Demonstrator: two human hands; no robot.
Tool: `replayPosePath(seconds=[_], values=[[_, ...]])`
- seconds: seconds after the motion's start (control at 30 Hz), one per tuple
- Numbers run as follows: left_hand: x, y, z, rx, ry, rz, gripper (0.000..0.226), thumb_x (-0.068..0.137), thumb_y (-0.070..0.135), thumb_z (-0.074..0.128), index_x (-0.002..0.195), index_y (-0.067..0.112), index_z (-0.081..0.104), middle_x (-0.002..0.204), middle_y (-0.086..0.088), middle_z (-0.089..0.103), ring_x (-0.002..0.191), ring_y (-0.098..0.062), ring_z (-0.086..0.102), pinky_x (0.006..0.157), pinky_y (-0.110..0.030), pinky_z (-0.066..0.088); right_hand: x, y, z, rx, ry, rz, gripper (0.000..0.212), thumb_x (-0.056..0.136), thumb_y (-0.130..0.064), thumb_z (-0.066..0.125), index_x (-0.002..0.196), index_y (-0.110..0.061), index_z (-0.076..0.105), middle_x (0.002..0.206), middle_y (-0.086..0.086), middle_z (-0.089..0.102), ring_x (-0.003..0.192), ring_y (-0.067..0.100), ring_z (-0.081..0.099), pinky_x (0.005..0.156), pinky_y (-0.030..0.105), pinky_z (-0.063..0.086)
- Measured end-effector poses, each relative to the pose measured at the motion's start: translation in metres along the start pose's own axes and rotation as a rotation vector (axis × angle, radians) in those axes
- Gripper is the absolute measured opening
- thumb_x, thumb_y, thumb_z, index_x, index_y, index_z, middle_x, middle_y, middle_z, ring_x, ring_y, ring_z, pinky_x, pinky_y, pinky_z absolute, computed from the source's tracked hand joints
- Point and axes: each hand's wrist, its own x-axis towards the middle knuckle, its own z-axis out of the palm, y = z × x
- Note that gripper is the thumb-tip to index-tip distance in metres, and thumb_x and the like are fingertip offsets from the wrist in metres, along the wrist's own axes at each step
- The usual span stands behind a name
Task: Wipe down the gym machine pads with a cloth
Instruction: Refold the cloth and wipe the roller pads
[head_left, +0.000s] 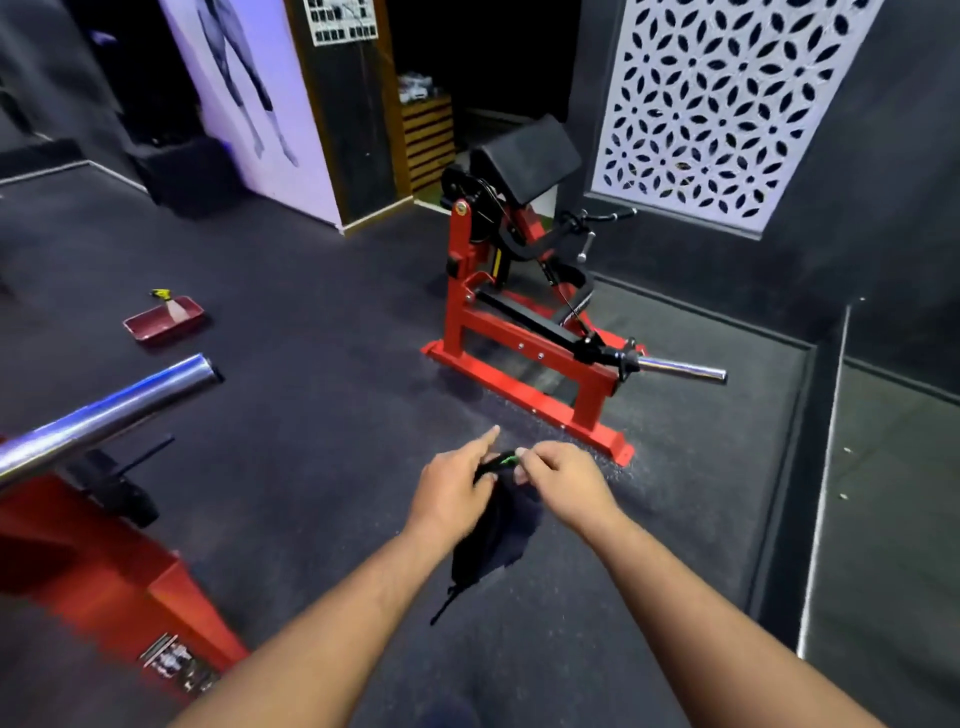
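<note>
1. Cloth (493, 535): dark, with a green mark at its top edge, hanging at 6 o'clock of centre, above the dark floor (311, 312).
2. Left hand (452, 486): pinches the cloth's top edge, index finger extended.
3. Right hand (563, 478): pinches the same edge, just beside the left.
4. Red gym machine (524, 332): at 12 o'clock, black pad (524, 156) on top, well apart from the cloth.
5. Red tray (163, 317): on the floor at 10 o'clock.

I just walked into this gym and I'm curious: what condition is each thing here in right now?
Dark cloth: hanging, bunched, held at its top by both hands.
Left hand: grips the cloth, index finger extended.
Right hand: pinches the cloth's top edge.
Arm pad: tilted, untouched.
Red curl machine: standing on the floor, unused.
Red tray: lying on the floor, a spray bottle on it.
</note>
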Motion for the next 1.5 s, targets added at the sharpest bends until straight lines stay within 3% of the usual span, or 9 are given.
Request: replayPosePath(seconds=[0.13, 0.4, 0.7, 0.87, 1.03, 1.2, 1.33, 1.43, 1.5], values=[[0.06, -0.023, -0.005, -0.196, 0.043, -0.013, 0.063, 0.087, 0.009, 0.064, 0.142, 0.04, 0.055, 0.107, 0.016, 0.076, 0.105, -0.009, 0.069, 0.1, -0.028, 0.05, 0.057, 0.008, -0.002, -0.103, -0.012, -0.339, 0.018, 0.092, -0.036, 0.07, 0.106, -0.027, 0.066, 0.1, -0.014, 0.064, 0.098, 0.0, 0.058, 0.09, 0.019, 0.044], [0.182, -0.058, -0.044, -0.376, -0.027, 0.103, 0.058, 0.089, -0.002, 0.06, 0.135, 0.033, 0.056, 0.1, 0.016, 0.076, 0.099, 0.003, 0.067, 0.094, -0.01, 0.042, 0.176, 0.013, 0.012, -0.602, -0.224, -0.349, 0.061, 0.087, -0.073, 0.048, 0.142, -0.045, 0.044, 0.117, -0.009, 0.044, 0.115, 0.018, 0.045, 0.092, 0.044, 0.043], [0.326, -0.104, -0.101, -0.154, 0.085, 0.147, 0.061, 0.09, 0.003, 0.064, 0.139, 0.038, 0.055, 0.113, 0.012, 0.074, 0.111, -0.011, 0.067, 0.102, -0.034, 0.049, 0.326, -0.017, -0.008, -0.95, 0.107, -0.442, 0.046, 0.09, -0.07, 0.039, 0.101, -0.032, 0.061, 0.102, 0.0, 0.055, 0.106, 0.028, 0.055, 0.081, 0.041, 0.045], [0.409, -0.132, -0.123, 0.131, 0.141, 0.051, 0.052, 0.097, 0.007, 0.06, 0.144, 0.03, 0.055, 0.125, 0.002, 0.071, 0.115, -0.018, 0.065, 0.095, -0.026, 0.046, 0.423, -0.051, -0.048, -0.556, 0.076, -0.547, 0.046, 0.087, -0.07, 0.058, 0.096, -0.024, 0.062, 0.095, -0.005, 0.054, 0.09, 0.017, 0.055, 0.075, 0.034, 0.047], [0.487, -0.147, -0.135, 0.219, 0.198, -0.072, 0.031, 0.102, 0.016, 0.056, 0.129, 0.025, 0.068, 0.123, 0.004, 0.072, 0.112, -0.019, 0.066, 0.093, -0.032, 0.051, 0.518, -0.088, -0.064, -0.048, -0.123, -0.537, 0.019, 0.093, -0.025, 0.075, 0.096, -0.017, 0.057, 0.09, 0.002, 0.061, 0.083, 0.006, 0.057, 0.077, 0.031, 0.052], [0.562, -0.163, -0.156, -0.314, 0.242, -0.177, 0.013, 0.102, 0.015, 0.059, 0.107, 0.023, 0.068, 0.1, 0.003, 0.074, 0.093, -0.012, 0.066, 0.079, -0.024, 0.051, 0.6, -0.126, -0.066, 0.445, -0.294, -0.438, 0.026, 0.092, 0.007, 0.068, 0.102, -0.005, 0.046, 0.09, 0.004, 0.06, 0.08, 0.009, 0.059, 0.073, 0.024, 0.052], [0.618, -0.162, -0.175, -0.861, 0.34, -0.221, 0.017, 0.104, 0.008, 0.056, 0.111, 0.018, 0.068, 0.108, -0.002, 0.073, 0.095, -0.012, 0.066, 0.083, -0.025, 0.054, 0.666, -0.166, -0.064, 0.792, -0.234, -0.425, 0.053, 0.086, -0.004, 0.075, 0.128, -0.02, 0.048, 0.1, 0.017, 0.057, 0.09, 0.026, 0.057, 0.081, 0.035, 0.049], [0.672, -0.167, -0.199, -1.093, 0.434, -0.2, 0.019, 0.104, 0.006, 0.054, 0.116, 0.016, 0.065, 0.112, -0.007, 0.068, 0.097, -0.014, 0.064, 0.086, -0.025, 0.054, 0.721, -0.168, -0.048, 0.654, -0.348, -0.34, 0.059, 0.086, -0.018, 0.074, 0.14, -0.022, 0.05, 0.123, -0.006, 0.071, 0.117, 0.015, 0.065, 0.092, 0.031, 0.055], [0.704, -0.188, -0.213, -1.203, 0.471, -0.229, 0.022, 0.105, 0.015, 0.055, 0.125, 0.015, 0.062, 0.117, -0.006, 0.067, 0.101, -0.013, 0.065, 0.091, -0.028, 0.054, 0.747, -0.16, -0.022, 0.455, -0.454, -0.292, 0.042, 0.087, -0.024, 0.076, 0.126, -0.012, 0.065, 0.121, 0.0, 0.074, 0.114, 0.017, 0.067, 0.096, 0.038, 0.054]])
